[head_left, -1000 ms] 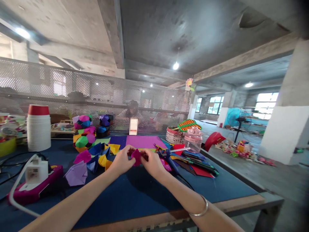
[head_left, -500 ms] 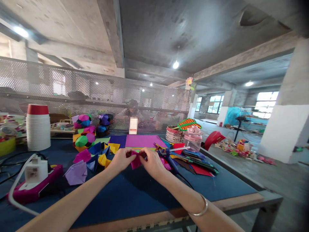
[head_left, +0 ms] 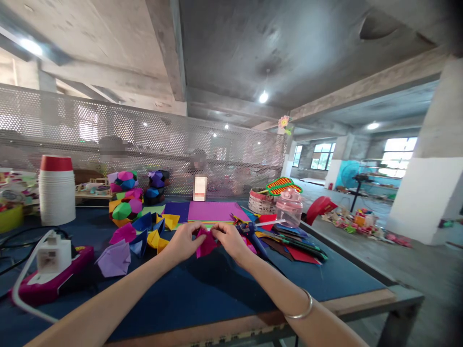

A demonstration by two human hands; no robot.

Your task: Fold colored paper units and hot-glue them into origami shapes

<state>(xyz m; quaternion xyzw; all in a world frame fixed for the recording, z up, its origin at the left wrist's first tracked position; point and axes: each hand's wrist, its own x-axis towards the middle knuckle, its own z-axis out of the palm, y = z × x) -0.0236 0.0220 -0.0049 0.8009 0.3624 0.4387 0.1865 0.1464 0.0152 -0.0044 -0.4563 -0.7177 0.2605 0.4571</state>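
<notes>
A small folded magenta paper piece (head_left: 206, 243) hangs between both my hands above the dark blue table (head_left: 202, 294). My left hand (head_left: 183, 242) pinches its left top corner. On the other side, my right hand (head_left: 228, 239) grips the right top corner with its fingertips. A silver bangle (head_left: 302, 308) sits on my right forearm. Just behind my hands lies a stack of purple paper sheets (head_left: 215, 212). Folded paper units (head_left: 144, 231) in blue, yellow, pink and lilac lie to the left of my left hand.
A pink power strip with a white plug (head_left: 54, 270) is at the left. White stacked cups (head_left: 57, 190), paper balls (head_left: 125, 197), a glue gun (head_left: 253, 236), a pink jar (head_left: 289, 207) and loose coloured sheets (head_left: 296, 246) ring the work area. Behind the mesh screen sit other people.
The magenta piece has been pulled more open and now hangs lower between my fingers. Both hands stay almost in the same spot above the table.
</notes>
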